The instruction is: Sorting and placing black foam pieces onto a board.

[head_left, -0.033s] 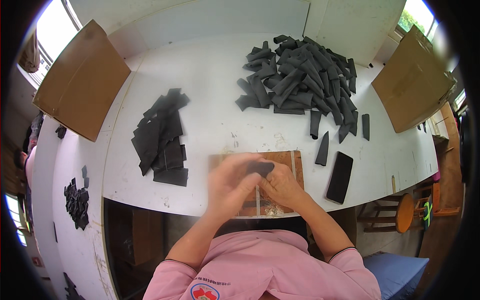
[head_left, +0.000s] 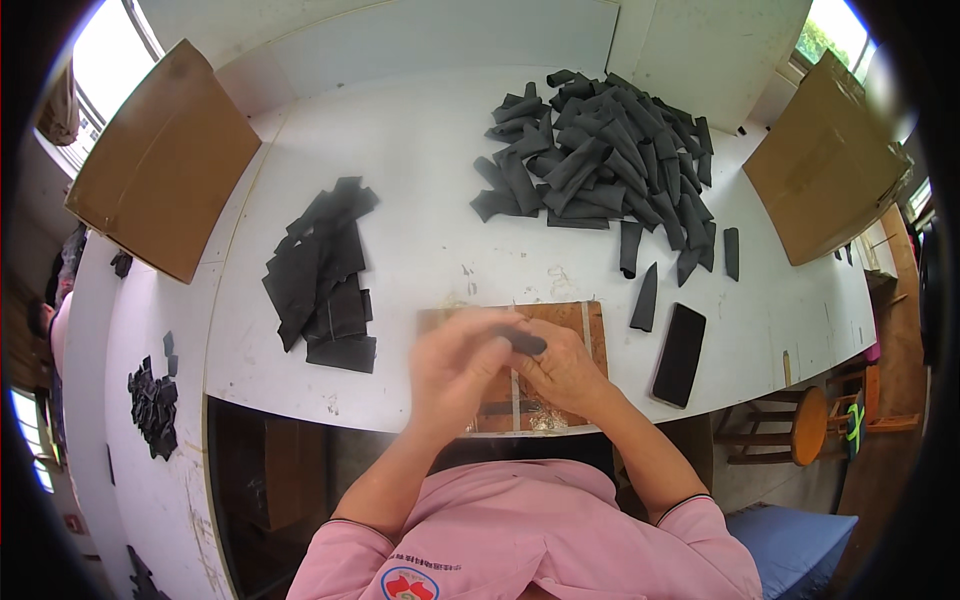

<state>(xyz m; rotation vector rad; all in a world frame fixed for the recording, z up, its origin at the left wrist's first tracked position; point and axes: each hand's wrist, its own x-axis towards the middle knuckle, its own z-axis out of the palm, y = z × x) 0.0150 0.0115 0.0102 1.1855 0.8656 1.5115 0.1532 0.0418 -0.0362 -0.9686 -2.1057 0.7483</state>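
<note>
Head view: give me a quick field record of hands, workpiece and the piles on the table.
left hand: over the wooden board, blurred, fingers at the dark piece
right hand: grips the dark piece over the board
far right pile: curled black strips
left pile: flat black pieces
right of board: black phone
table: white, cardboard sheets at both far corners

White table [head_left: 420,180] fills the middle, its surface scuffed near the front edge. A second white table [head_left: 110,330] runs along the left side. Bright windows at upper left [head_left: 105,50] and upper right [head_left: 830,30], daylight coming in, greenery outside the right one. Pale wall panel [head_left: 420,30] behind the table. Wooden stool [head_left: 800,425] with round seat at lower right, on a brownish floor [head_left: 880,480]. Blue cushion [head_left: 790,545] beside it.
</note>
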